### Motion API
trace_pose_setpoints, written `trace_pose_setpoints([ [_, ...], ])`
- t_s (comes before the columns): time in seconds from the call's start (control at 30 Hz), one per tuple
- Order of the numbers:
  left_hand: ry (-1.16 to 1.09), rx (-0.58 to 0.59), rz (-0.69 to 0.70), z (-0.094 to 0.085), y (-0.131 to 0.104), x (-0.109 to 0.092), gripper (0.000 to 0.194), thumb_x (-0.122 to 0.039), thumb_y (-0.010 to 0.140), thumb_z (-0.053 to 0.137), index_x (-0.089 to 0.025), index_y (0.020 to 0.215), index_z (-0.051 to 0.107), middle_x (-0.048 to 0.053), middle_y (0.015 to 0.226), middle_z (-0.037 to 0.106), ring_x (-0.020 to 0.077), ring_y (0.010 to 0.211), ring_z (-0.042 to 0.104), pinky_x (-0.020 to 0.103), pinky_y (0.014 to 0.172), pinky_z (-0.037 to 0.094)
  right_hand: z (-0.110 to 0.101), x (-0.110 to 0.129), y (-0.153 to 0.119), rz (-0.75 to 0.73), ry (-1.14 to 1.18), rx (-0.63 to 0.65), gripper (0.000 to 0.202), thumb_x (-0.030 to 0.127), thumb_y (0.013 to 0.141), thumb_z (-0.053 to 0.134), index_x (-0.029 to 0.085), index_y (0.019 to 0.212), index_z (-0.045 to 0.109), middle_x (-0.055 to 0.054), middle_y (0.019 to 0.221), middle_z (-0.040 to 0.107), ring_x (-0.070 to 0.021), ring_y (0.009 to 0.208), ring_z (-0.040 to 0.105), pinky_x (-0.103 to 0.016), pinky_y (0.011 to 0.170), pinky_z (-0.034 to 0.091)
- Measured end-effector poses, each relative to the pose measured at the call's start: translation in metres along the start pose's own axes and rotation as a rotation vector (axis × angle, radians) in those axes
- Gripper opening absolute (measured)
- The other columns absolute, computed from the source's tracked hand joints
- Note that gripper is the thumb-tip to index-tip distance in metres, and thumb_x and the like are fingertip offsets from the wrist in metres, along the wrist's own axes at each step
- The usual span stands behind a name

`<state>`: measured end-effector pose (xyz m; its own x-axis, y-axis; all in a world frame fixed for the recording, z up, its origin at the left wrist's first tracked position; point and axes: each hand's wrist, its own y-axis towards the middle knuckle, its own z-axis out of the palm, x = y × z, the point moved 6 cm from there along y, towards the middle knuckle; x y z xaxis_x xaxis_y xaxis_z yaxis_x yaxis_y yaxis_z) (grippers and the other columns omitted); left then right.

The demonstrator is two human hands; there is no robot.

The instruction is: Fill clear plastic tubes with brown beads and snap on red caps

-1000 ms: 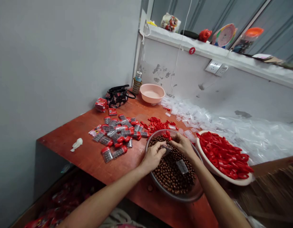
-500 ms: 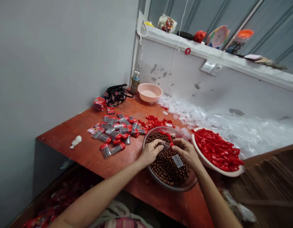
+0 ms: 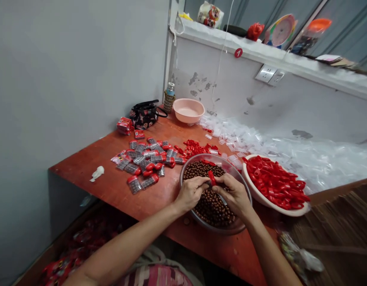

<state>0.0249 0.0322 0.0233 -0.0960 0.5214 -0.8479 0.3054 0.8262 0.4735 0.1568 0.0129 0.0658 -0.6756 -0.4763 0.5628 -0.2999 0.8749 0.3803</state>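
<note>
Over a metal bowl of brown beads, my two hands meet at a small plastic case. My left hand is closed on its dark, see-through body, mostly hidden by the fingers. From the other side, my right hand pinches the red cap against that body. Whether the cap is fully seated I cannot tell. Another clear piece lies on the beads, partly behind my right fingers. Left of the bowl lies a pile of bead-filled cases with red caps.
A white basin of red caps stands right of the bowl. Clear plastic cases heap along the wall. Loose red pieces, a pink basin, a black bag and a bottle sit farther back. Stacked cardboard is at right.
The red cap and the clear body, seen at an angle before, are now pressed together between my hands. My fingers have drawn closer and cover more of the body. The view has shifted slightly.
</note>
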Motion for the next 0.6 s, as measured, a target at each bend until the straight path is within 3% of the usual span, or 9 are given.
trace_pose_setpoints([
  [0.17,0.105,0.040,0.155,0.004,-0.005,-0.004,0.031,-0.009,0.082,0.044,-0.017,0.104,0.063,0.006,0.097,0.066,0.0162,0.090,0.061,0.028,0.082,0.047,0.005,0.006,-0.006,-0.065,-0.071,-0.016,0.010,0.022,0.082,0.053,0.020,0.090,0.058,-0.002,0.074,0.052,-0.0146,0.069,0.052,-0.027,0.063,0.043],
  [0.27,0.142,0.062,0.170,0.005,-0.006,-0.002,0.028,-0.009,0.081,0.044,-0.016,0.100,0.065,0.006,0.093,0.068,0.0157,0.087,0.062,0.027,0.080,0.048,0.006,0.001,-0.010,-0.074,-0.087,0.022,0.010,0.021,0.082,0.052,0.020,0.091,0.058,-0.003,0.077,0.055,-0.0152,0.072,0.055,-0.027,0.066,0.046],
  [0.37,0.139,0.159,0.141,0.010,-0.004,-0.001,0.026,-0.013,0.082,0.046,-0.017,0.097,0.066,0.006,0.092,0.068,0.0155,0.085,0.063,0.025,0.078,0.048,0.002,0.002,-0.010,-0.107,-0.144,0.146,0.025,0.018,0.080,0.053,0.021,0.105,0.054,-0.007,0.102,0.058,-0.0185,0.095,0.056,-0.031,0.079,0.047],
  [0.47,0.083,0.298,0.112,0.017,-0.003,-0.001,0.024,-0.017,0.081,0.049,-0.019,0.096,0.067,0.004,0.095,0.069,0.0157,0.089,0.063,0.024,0.081,0.046,0.000,0.017,-0.006,-0.231,-0.281,0.327,0.056,0.011,0.078,0.050,0.022,0.130,0.034,-0.010,0.139,0.033,-0.0230,0.127,0.032,-0.041,0.098,0.037],
  [0.53,0.034,0.338,0.073,0.018,-0.002,0.000,0.023,-0.019,0.081,0.050,-0.021,0.096,0.068,0.003,0.097,0.069,0.0159,0.090,0.063,0.023,0.082,0.045,-0.001,0.028,-0.003,-0.340,-0.367,0.421,0.063,0.007,0.076,0.047,0.023,0.134,0.029,-0.008,0.142,0.029,-0.0225,0.131,0.024,-0.043,0.102,0.032],
  [0.6,-0.001,0.315,0.012,0.016,0.000,0.003,0.022,-0.022,0.080,0.052,-0.021,0.097,0.068,0.002,0.099,0.069,0.0165,0.090,0.063,0.024,0.081,0.045,-0.004,0.034,0.000,-0.395,-0.435,0.413,0.055,0.009,0.078,0.048,0.023,0.130,0.037,-0.007,0.135,0.041,-0.0215,0.126,0.034,-0.041,0.101,0.035],
])
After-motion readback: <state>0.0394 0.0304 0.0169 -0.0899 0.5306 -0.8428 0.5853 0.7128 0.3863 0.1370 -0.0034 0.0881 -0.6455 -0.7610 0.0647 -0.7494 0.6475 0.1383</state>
